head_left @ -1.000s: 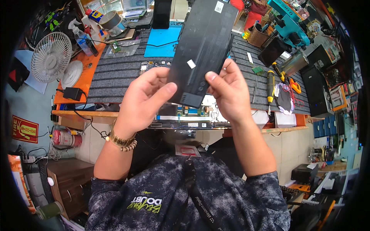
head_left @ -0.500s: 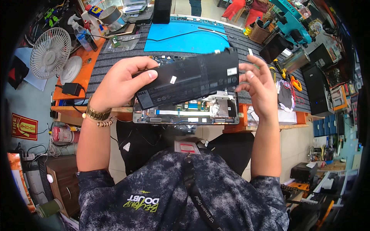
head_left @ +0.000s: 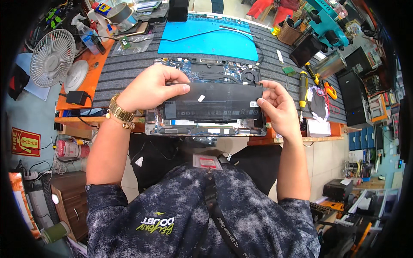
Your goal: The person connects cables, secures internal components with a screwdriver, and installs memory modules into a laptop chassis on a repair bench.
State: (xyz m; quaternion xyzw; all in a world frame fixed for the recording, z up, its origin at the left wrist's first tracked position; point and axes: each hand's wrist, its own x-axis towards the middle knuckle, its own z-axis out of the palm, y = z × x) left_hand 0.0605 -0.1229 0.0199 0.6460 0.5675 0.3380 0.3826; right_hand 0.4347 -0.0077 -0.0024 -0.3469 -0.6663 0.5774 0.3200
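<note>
We've got both hands on the batt, a flat black pack, long side running L to R over the open laptop. L hand comes in from the left, forearm slanting up & inward, wrist w/ gold watch turned toward the middle, back of hand up; thumb lies along the batt's upper L corner, fingers tucked behind the top edge, so we're pinching it there. R hand comes up w/ forearm near vertical, palm facing in, thumb on the front face at the R end, fingers curled round behind; a narrow pinch on the batt as well. Batt hides the laptop's mid part; fan & board show above, front strip below. Can't tell if batt touches laptop. Blue mat lies beyond; yellow-black screwdriver sits right of R hand, apart.
</note>
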